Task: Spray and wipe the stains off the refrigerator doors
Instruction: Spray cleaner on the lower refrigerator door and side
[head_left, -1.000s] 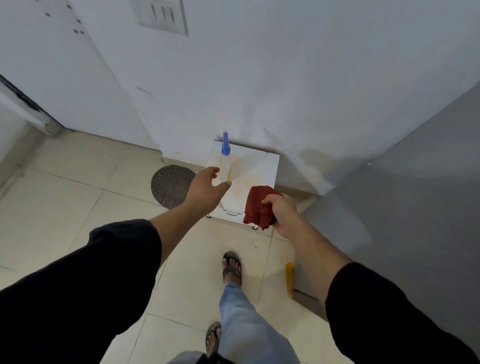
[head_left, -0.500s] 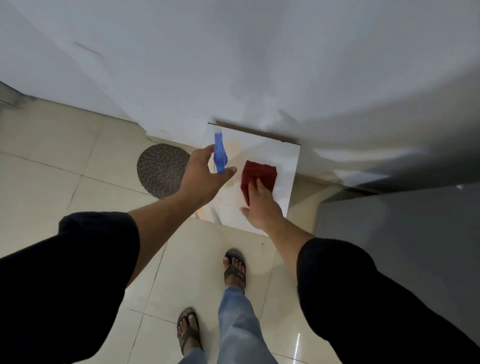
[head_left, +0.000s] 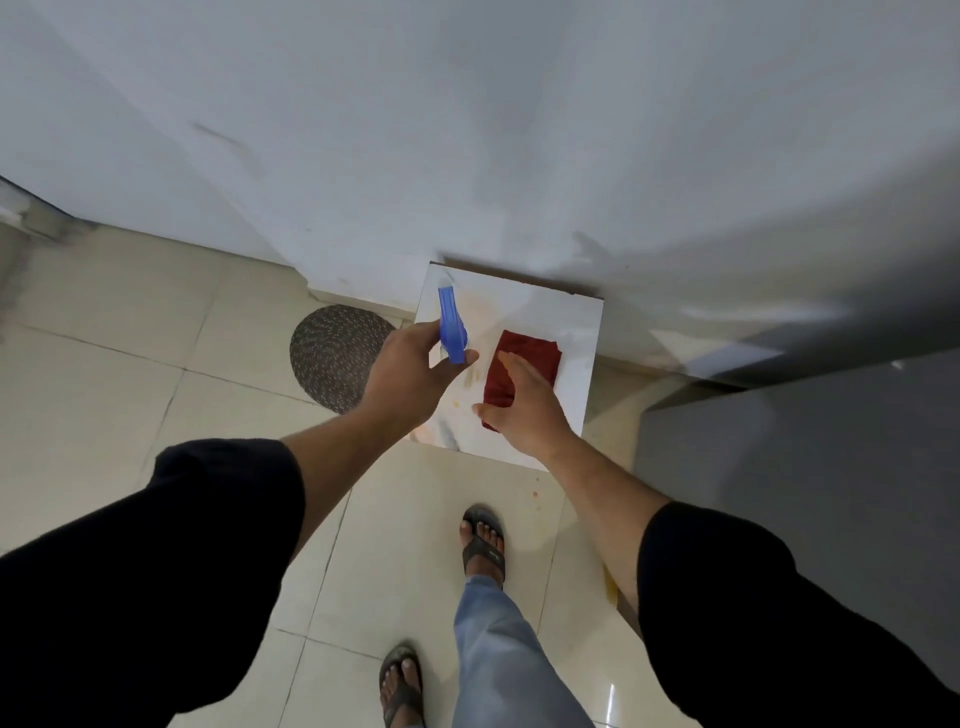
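The pale wall fills the upper half of the frame, and below it the cream tiled floor spreads across the lower left and centre. At the right edge stands the grey refrigerator door, its flat face running down the frame; from here I cannot make out any stains on it. My black sleeves take up both lower corners. In the middle of the frame, against the foot of the wall, sits a white tile slab with faint yellowish smears on it. Left of it on the floor lies a round dark mat. My feet in dark sandals show at the bottom centre, with a blue jeans leg over the lower one.

My left hand is wrapped around the neck of the blue spray bottle, held over the slab's left side with its head pointing toward the wall. My right hand lies flat, fingers spread, pressing the red cloth onto the slab just right of the bottle.
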